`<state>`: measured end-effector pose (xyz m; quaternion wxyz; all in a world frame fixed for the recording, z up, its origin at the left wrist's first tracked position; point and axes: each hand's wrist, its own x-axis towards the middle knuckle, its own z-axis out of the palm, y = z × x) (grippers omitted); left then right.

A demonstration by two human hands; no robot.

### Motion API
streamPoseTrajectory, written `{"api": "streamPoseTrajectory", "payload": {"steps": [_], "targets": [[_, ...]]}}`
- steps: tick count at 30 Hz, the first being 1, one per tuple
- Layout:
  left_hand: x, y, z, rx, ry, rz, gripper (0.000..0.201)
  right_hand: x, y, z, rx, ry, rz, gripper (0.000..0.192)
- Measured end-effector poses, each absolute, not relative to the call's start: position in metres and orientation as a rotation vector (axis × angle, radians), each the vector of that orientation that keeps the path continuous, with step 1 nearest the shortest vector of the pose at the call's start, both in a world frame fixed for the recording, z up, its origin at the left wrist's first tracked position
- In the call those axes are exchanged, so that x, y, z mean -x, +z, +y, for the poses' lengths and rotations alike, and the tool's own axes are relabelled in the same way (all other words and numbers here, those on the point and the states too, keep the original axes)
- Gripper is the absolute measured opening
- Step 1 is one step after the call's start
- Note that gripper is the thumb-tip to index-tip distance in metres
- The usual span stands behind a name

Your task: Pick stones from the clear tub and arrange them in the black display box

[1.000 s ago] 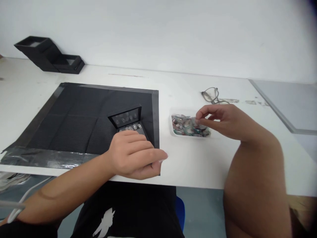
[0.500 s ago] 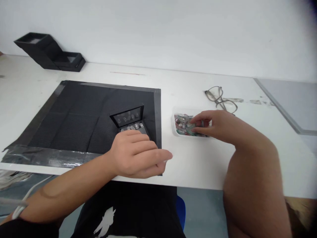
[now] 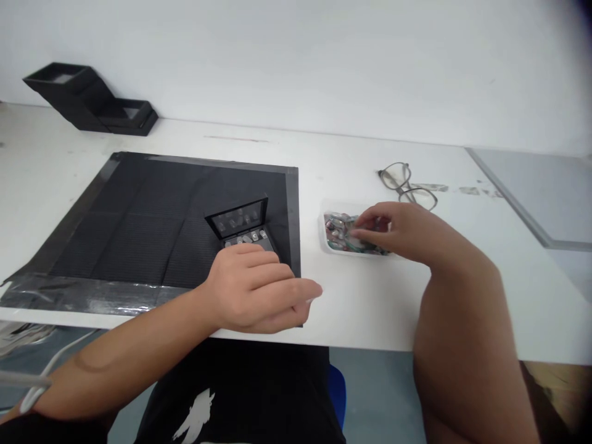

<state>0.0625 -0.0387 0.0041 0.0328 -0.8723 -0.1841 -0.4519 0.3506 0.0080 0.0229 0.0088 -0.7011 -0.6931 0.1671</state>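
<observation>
1. Right hand (image 3: 398,231): fingers bent down into a shallow white tray (image 3: 326,243) of small shiny mixed-colour pieces (image 3: 337,229); fingertips pinched narrow among the pieces, but whether one is gripped cannot be told.
2. White tray: lies on the white tabletop (image 3: 370,302), just right of the mat's right edge, toward the middle of the table.
3. Left hand (image 3: 252,290): rests palm down, fingers loosely curled, covering the near part of a small black open case (image 3: 240,225); no grip is visible.
4. Black case: lid tilted up, a row of small pale pieces showing inside; it sits near the right front corner of a black ribbed mat (image 3: 152,222) taped at its edges.
5. Thin-framed grey spectacles (image 3: 407,185): lie beyond the tray, toward the tabletop's rear edge.
6. Black stepped open boxes (image 3: 87,102): stand at the rear left corner, against the wall.
</observation>
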Motion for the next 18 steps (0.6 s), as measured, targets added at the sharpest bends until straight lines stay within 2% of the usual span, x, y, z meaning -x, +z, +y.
{"api": "streamPoseTrajectory", "payload": {"steps": [3, 18], "targets": [[-0.063, 0.004, -0.039, 2.662, -1.433, -0.631, 0.015, -0.35, 0.023, 0.006, 2.2, 0.422, -2.15, 0.031], [-0.065, 0.004, -0.038, 2.686, -1.389, -0.693, 0.014, -0.346, 0.016, 0.01, 2.17, 0.491, -2.234, 0.024]]}}
